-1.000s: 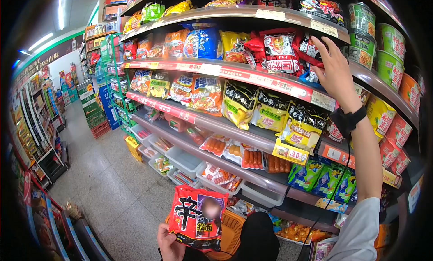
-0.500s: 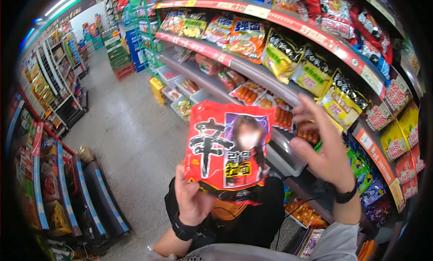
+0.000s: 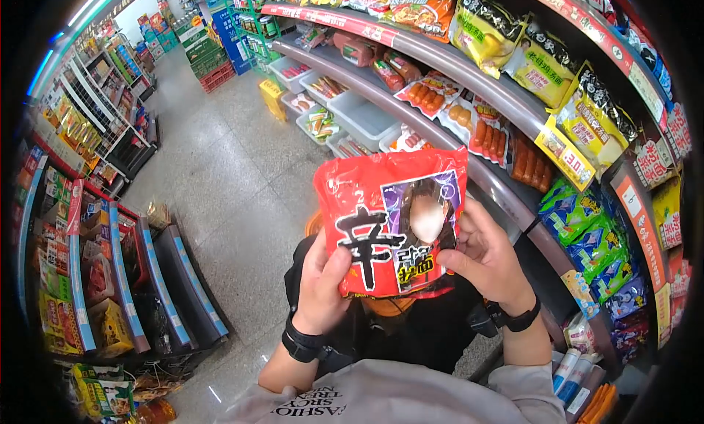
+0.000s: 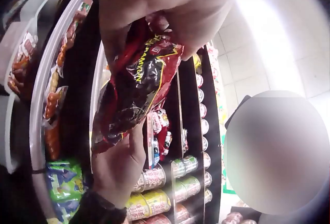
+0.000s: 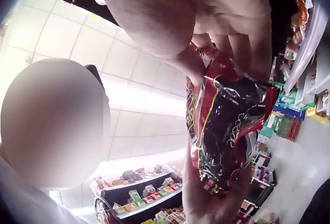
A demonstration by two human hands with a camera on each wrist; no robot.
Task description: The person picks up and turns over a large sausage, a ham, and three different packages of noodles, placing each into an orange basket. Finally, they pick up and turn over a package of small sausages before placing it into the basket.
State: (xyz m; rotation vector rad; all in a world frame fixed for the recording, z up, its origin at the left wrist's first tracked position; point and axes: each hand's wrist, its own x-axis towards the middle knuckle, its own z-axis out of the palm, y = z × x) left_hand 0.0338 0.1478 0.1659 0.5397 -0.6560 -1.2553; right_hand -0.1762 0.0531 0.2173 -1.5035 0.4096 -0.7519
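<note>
A red and black bag of instant noodles (image 3: 359,196) is held up in front of the body, its printed front turned to the head camera. My left hand (image 3: 323,284) grips its left edge, thumb on the front. On the opposite edge my right hand (image 3: 490,259) grips it the same way, with the thumb near the lower right corner. In the left wrist view the bag (image 4: 139,74) shows its dark lower end between both hands. The right wrist view shows the crinkled dark end of the bag (image 5: 232,126). Behind it, an orange basket (image 3: 387,306) is mostly hidden.
Shelves on the right carry yellow noodle bags (image 3: 539,64), packed sausages (image 3: 488,138) and green snack bags (image 3: 579,211). Clear plastic bins (image 3: 363,116) sit low beside the aisle floor (image 3: 227,167). Another shelf unit (image 3: 125,277) stands at the left.
My right hand has come down from the upper shelf and taken hold of the noodle bag's right edge. The left hand has raised the bag, and the view has tilted down.
</note>
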